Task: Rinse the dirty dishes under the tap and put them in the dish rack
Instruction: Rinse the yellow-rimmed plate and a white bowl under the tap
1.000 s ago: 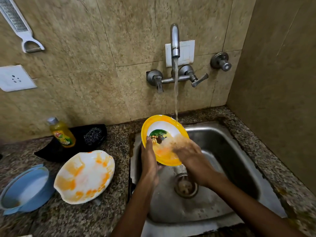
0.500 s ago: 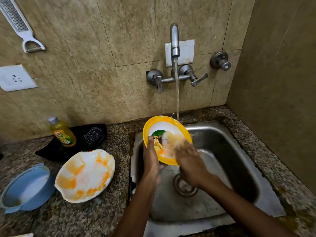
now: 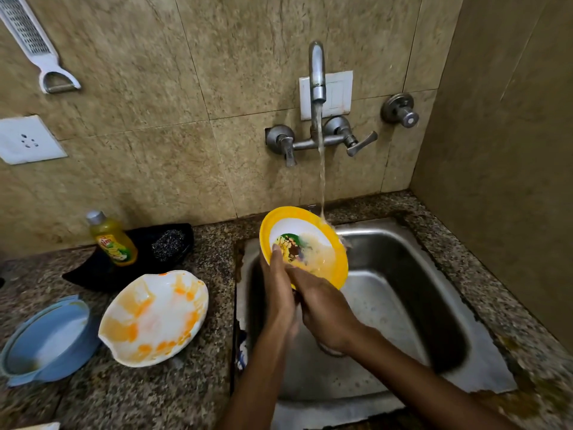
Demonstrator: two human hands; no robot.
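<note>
Yellow-rimmed plate [image 3: 305,243] getting rinsed under the tap [image 3: 317,76], tilted over the sink [image 3: 403,290].
Left hand [image 3: 279,290] grips its lower edge, thumb on the face; right hand [image 3: 322,308] looks to be rubbing the bottom rim, fingers hidden so can't tell. Wet plate could slip into the sink. Stained white plate [image 3: 155,318] waits on the bench [image 3: 186,392].

Yellow-rimmed plate [image 3: 322,240] with white centre and printed picture, tilted over sink under tap stream, wet; white bowl [image 3: 153,318] smeared orange, tilted on worktop left of sink; blue bowl [image 3: 46,339] just beside it at far left.
</note>
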